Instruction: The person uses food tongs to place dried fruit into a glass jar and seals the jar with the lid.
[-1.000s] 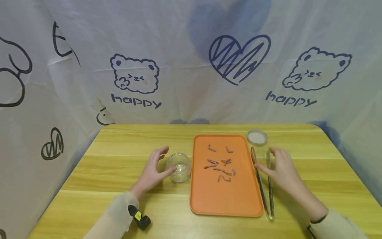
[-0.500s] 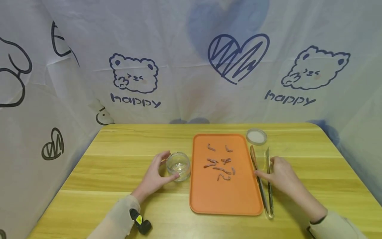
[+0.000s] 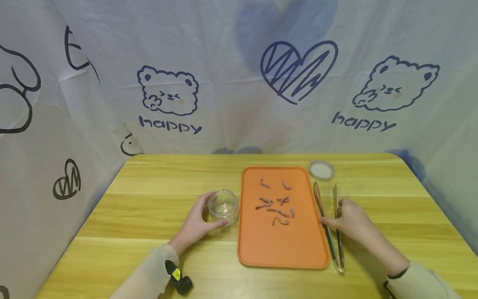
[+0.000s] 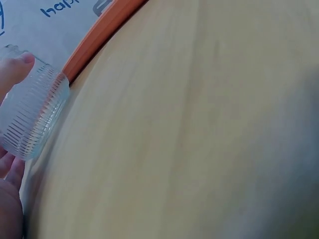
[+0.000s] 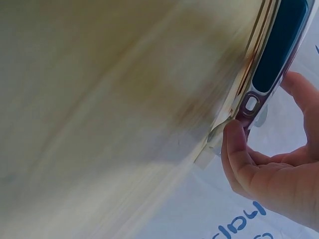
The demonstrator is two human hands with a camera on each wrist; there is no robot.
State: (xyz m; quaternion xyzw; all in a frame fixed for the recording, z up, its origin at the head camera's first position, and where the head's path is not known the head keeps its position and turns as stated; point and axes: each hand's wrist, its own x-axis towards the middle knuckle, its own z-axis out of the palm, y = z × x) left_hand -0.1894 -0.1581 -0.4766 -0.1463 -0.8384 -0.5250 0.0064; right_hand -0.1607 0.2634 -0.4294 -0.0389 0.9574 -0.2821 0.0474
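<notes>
We list long, dark-handled metal tongs [image 3: 330, 241], lengthwise away from us, between the nearer right hand's [image 3: 352, 218] grasping fingers; left hand [image 3: 196, 222] grasping a clear, ribbed, round jar [image 3: 223, 207].

And from up top, the head camera looks forward and down over the yellow wood-grain surface [image 3: 157, 178] to the white printed cloth [image 3: 231, 124]. Down low, the left wrist view skims the surface, tilted, close on the clear round glass jar [image 4: 40, 109] the head view shares. Right wrist, tilted too: close on long blue-inlaid metal tongs [image 5: 281, 45], also in the head view.
</notes>
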